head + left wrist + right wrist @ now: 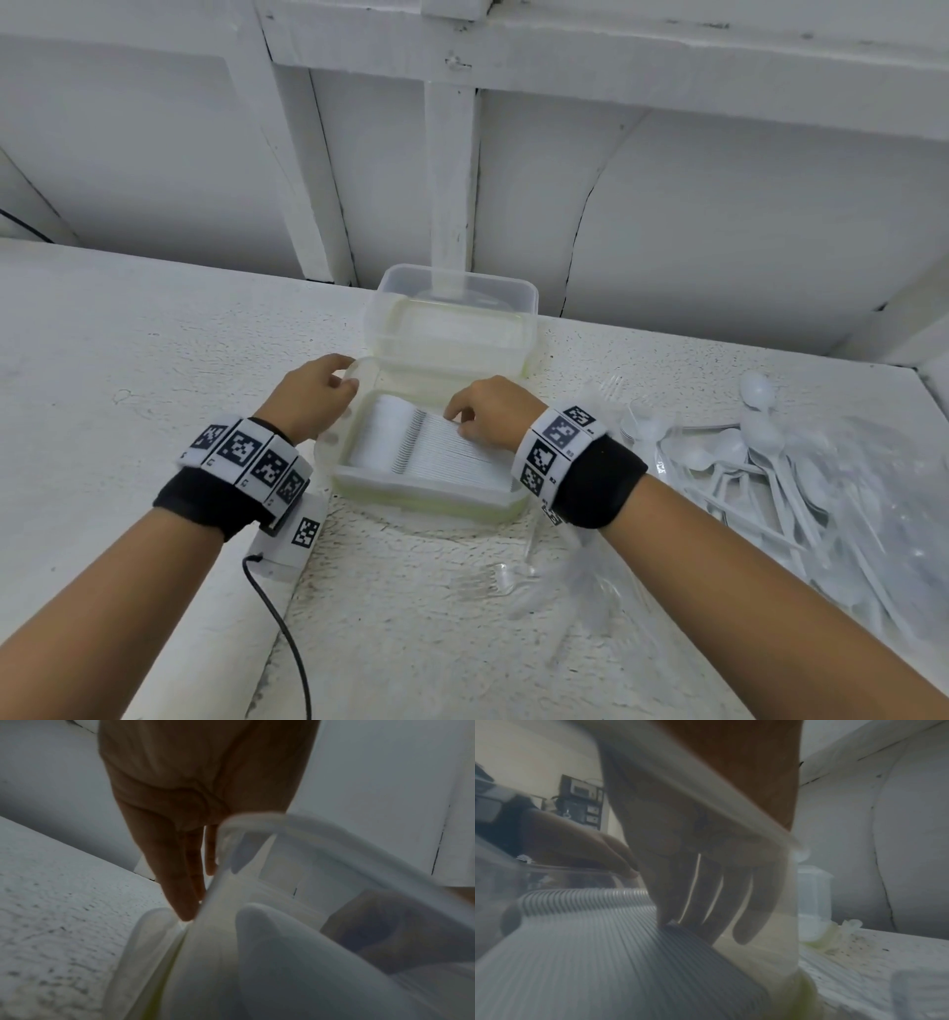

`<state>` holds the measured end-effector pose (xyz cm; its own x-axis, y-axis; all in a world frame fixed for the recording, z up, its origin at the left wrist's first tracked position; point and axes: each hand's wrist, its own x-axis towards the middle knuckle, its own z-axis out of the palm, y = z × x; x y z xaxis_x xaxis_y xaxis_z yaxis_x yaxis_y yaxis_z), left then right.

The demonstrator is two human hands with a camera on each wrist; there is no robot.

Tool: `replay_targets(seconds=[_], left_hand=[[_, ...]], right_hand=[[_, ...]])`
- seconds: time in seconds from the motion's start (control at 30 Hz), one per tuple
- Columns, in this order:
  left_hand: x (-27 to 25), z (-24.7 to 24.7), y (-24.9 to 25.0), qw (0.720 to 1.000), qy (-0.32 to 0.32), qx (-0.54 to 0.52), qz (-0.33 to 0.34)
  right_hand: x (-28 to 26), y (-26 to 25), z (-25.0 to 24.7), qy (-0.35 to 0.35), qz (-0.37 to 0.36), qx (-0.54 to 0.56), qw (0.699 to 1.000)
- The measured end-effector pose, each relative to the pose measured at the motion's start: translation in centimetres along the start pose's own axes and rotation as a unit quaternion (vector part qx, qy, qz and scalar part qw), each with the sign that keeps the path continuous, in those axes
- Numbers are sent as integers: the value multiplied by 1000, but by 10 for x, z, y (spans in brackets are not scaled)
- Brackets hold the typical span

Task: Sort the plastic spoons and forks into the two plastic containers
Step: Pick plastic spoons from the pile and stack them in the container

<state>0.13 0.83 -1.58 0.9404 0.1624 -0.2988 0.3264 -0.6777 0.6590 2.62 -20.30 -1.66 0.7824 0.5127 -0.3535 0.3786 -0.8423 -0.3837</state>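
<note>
From my seat, nearest me on the worktop lies a scatter of clear plastic forks at about 5 o'clock of the near container, hard to make out against the white surface.

The near container holds a packed row of white utensils standing on edge, handles running left to right, toward 3 o'clock, heads bunched at the left. I cannot tell from the head view whether these are spoons or forks. My right hand is inside it, fingers extended and spread, tips pressing down on the handle end of the row; it grasps nothing. My left hand sits at the container's 10 o'clock corner, thumb and fingers curled over the rim, grasping it to steady the box.

The heap of loose white spoons lies at 3 o'clock of the right hand, well apart from the left, on a crinkled clear plastic bag. Their handles point mostly toward 5 o'clock, bowls toward the far edge. So I judge the right hand is the one to fetch next, sweeping straight out to 3 o'clock.

At 12 o'clock, touching the near box, stands the far container, which looks empty.
</note>
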Motion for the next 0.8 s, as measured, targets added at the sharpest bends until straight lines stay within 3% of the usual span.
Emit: replay_targets(seconds=[0.3,0.4,0.6,0.7,0.8], left_hand=[[-2,-3,4,1000,-7,9,-4],[-7,-5,10,998,31,55,16],[-34,5,47,976,128,78,156],[-54,24,77,958,114,79,251],[-71,54,110,939,53,82,328]], right_hand=[[0,0,-1,-25,-1,-53,998],[-7,1,-10,-11,-4,-51,999],[-55,19,-47,88,-30,31,995],[-91,45,-67,142,4,69,987],[-125,82,-75,174,58,63,981]])
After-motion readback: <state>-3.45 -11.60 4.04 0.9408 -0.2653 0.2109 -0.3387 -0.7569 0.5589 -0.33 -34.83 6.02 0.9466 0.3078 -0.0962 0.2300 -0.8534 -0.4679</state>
